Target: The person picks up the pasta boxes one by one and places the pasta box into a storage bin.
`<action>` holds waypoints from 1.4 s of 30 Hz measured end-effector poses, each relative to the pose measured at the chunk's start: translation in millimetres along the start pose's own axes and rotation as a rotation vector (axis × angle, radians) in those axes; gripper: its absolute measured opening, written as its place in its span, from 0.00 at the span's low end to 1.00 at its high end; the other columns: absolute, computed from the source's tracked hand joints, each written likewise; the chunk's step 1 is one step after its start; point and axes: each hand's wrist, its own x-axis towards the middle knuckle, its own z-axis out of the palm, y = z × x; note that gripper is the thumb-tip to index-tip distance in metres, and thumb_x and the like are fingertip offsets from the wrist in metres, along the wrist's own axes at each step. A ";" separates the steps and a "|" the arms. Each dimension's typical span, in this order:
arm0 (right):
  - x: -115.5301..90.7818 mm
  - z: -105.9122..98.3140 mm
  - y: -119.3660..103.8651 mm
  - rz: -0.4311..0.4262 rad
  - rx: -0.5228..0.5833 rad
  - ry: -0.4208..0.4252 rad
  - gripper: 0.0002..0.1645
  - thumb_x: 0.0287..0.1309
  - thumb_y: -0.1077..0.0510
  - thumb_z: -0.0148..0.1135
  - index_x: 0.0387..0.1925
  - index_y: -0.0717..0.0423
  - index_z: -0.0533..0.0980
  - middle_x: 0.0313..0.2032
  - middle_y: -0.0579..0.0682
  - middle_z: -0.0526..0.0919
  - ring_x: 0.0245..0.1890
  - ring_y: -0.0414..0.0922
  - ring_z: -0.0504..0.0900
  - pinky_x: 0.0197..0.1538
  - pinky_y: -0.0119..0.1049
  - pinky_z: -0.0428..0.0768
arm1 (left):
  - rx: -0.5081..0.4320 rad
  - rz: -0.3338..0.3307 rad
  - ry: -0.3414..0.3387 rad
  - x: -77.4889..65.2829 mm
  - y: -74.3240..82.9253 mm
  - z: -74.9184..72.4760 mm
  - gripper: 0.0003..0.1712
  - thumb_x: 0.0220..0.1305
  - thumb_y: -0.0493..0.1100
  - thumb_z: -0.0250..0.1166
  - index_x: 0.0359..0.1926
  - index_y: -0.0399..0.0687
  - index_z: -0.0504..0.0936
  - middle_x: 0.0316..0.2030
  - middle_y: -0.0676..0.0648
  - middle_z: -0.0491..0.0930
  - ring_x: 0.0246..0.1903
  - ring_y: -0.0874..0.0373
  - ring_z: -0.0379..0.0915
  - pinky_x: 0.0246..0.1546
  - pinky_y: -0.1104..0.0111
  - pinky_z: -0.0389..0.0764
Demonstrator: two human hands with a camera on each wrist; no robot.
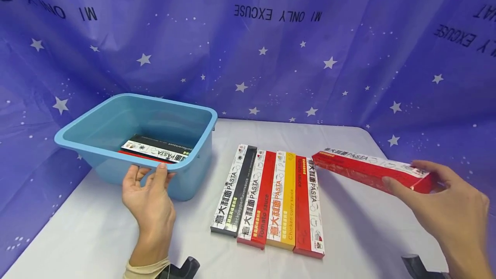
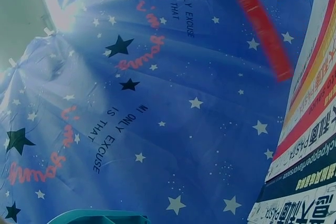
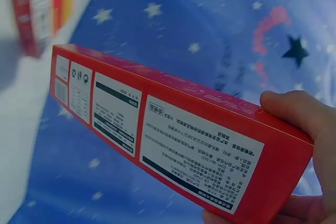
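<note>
My right hand (image 1: 453, 201) grips one end of a red pasta box (image 1: 372, 169), holding it raised at the right of the table. The right wrist view shows that box's printed underside labels (image 3: 199, 150), with the thumb and fingers around its near end. My left hand (image 1: 151, 201) pinches the front rim of a blue plastic tub (image 1: 193, 150). Inside the tub lie a black-and-white pasta box (image 1: 155, 150) and a red one, partly hidden by the rim. Between the hands, a row of pasta boxes lies flat: black (image 1: 234, 190), red (image 1: 257, 199), yellow (image 1: 282, 201) and red (image 1: 308, 206).
A white cloth (image 1: 348, 227) covers the table. Behind it hangs a purple-blue curtain (image 1: 271, 68) with stars and lettering. Dark device parts (image 1: 187, 268) show at both wrists along the bottom edge.
</note>
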 end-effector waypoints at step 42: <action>-60.9 259.0 -317.8 -0.840 0.301 -0.513 0.39 0.42 0.36 0.76 0.50 0.57 0.81 0.40 0.47 0.85 0.35 0.38 0.79 0.34 0.24 0.79 | 0.043 -0.013 -0.020 -2.2 0.6 -4.9 0.39 0.57 0.22 0.65 0.66 0.33 0.56 0.46 0.38 0.62 0.27 0.56 0.72 0.32 0.70 0.86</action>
